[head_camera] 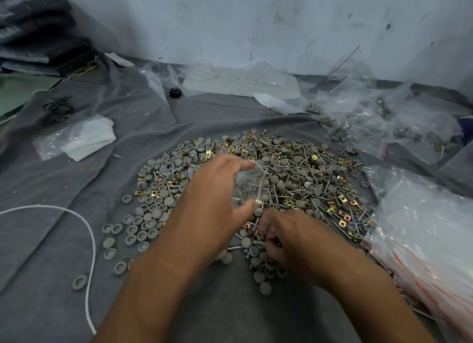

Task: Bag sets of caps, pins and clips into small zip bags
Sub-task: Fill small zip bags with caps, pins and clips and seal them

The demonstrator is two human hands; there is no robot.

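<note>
A big pile of grey round caps (153, 209), metal pins (302, 163) and brass-coloured square clips (343, 216) lies spread on the grey cloth (64, 189). My left hand (212, 196) holds a small clear zip bag (249, 186) above the pile, thumb and fingers pinching its mouth; pins show inside it. My right hand (294, 240) is down in the near part of the pile, fingers curled around a few copper-coloured clips and pins. What lies under that palm is hidden.
A stack of unfilled zip bags (422, 240) with red strips lies at the right. Filled bags (371, 127) sit at the back right, loose plastic sheets (240, 82) by the wall. A white cord (89, 240) curves at the left, next to a white folded bag (84, 137).
</note>
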